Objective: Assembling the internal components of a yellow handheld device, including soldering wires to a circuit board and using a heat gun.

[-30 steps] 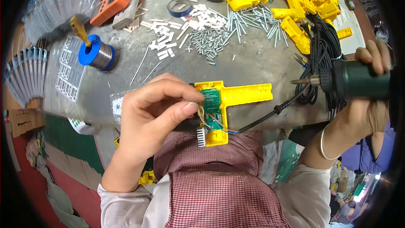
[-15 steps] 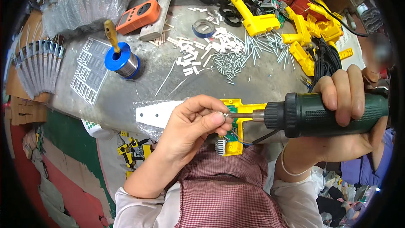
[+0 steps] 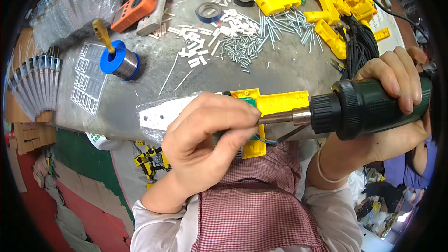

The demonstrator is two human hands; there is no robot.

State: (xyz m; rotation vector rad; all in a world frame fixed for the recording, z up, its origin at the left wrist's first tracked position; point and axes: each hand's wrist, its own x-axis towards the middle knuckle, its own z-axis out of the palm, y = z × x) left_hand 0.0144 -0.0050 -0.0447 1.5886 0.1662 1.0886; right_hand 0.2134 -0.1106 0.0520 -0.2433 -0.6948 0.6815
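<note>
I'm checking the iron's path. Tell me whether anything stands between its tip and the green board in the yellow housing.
The left hand does: its fingers cover the end of the soldering iron where it meets the green board in the yellow housing, so the contact itself is hidden.

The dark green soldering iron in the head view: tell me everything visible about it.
The soldering iron has a thick dark green handle, seemingly plastic, with a black ribbed collar and a bare metal barrel. It lies nearly level, pointing to the person's left. The right hand wraps the handle. The tip meets the small green board on the yellow plastic housing, held by the left hand, whose fingers hide the tip's end.
</note>
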